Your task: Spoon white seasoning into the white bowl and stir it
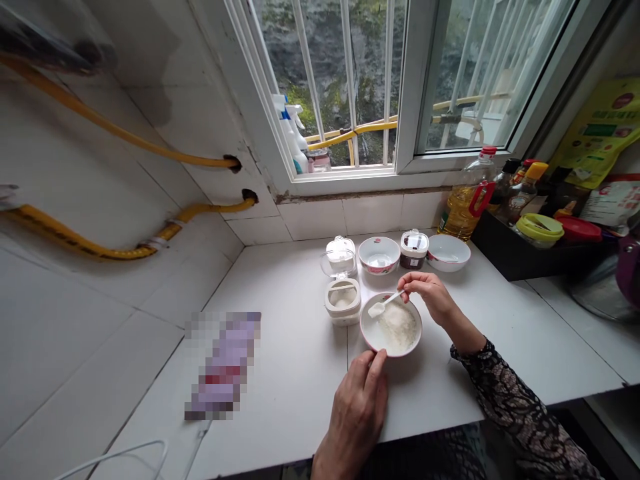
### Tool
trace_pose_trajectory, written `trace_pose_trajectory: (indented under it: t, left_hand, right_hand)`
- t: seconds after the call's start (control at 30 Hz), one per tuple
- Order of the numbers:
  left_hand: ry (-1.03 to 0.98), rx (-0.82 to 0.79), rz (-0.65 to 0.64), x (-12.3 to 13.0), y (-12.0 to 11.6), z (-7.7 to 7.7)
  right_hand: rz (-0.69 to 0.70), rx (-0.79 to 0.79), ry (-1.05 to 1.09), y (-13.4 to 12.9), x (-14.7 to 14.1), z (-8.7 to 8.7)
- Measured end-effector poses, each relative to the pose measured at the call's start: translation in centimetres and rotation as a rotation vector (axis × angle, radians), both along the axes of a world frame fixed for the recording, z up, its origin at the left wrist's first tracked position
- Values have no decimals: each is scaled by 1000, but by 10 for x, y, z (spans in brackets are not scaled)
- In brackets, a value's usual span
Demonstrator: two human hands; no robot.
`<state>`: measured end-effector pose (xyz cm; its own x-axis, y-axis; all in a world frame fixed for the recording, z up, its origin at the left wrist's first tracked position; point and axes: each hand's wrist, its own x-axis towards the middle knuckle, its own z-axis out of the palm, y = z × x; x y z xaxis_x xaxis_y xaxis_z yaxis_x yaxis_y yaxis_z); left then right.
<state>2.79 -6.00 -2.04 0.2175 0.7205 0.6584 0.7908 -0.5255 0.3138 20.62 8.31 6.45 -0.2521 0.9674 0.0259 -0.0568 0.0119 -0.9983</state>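
My right hand [427, 293] pinches the handle of a small white spoon [379, 309], its scoop tilted over the left inside of a bowl. The white bowl [369, 337] has a pinkish rim and holds a heap of pale, powdery or grainy stuff [399, 325]. At its near rim, my left hand [357, 400] grips the bowl with the fingertips; the thumb is partly hidden. Just left of the bowl stands an open cream seasoning jar [343, 315] with white contents, its clear lid [339, 264] flipped up.
Behind are a closed white jar [341, 247], a flowered bowl [380, 265], a jar with dark contents [414, 257] and another white bowl [449, 260]. An oil bottle [463, 207] and a black condiment box [505, 250] stand right. A blurred purple item [227, 367] and white cable [163, 443] lie left.
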Motion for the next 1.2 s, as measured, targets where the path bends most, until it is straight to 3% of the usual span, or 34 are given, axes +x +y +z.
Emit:
trace_pose_trajectory:
  t: [0.13,0.2,0.3,0.4,0.5,0.73,1.03,1.2]
  left_hand:
    - [-8,-1,-14,1,1,-1]
    - [-7,27,-20,1,2,1]
    - [-2,55,-20,1,4,3]
    - [-2,62,-29,0,5,4]
    - [1,57,-37,0,5,3]
    - [-5,37,-30,0,4,2]
    - [3,16,-17,0,2,2]
    - [27,30,-15,-1,3,5]
  right_hand:
    - [-41,60,36,-2,-16,0]
    - [-79,163,-1,-5,-26,0]
    - [-141,527,-232,-12,-38,-2]
    - [-52,992,-565,-17,-45,-6]
    - [7,1191,-686,-19,-45,-5]
    - [-198,1045,-484,-21,-18,14]
    - [139,1066,-785,-16,-4,-1]
    - [310,953,-756,-21,-2,4]
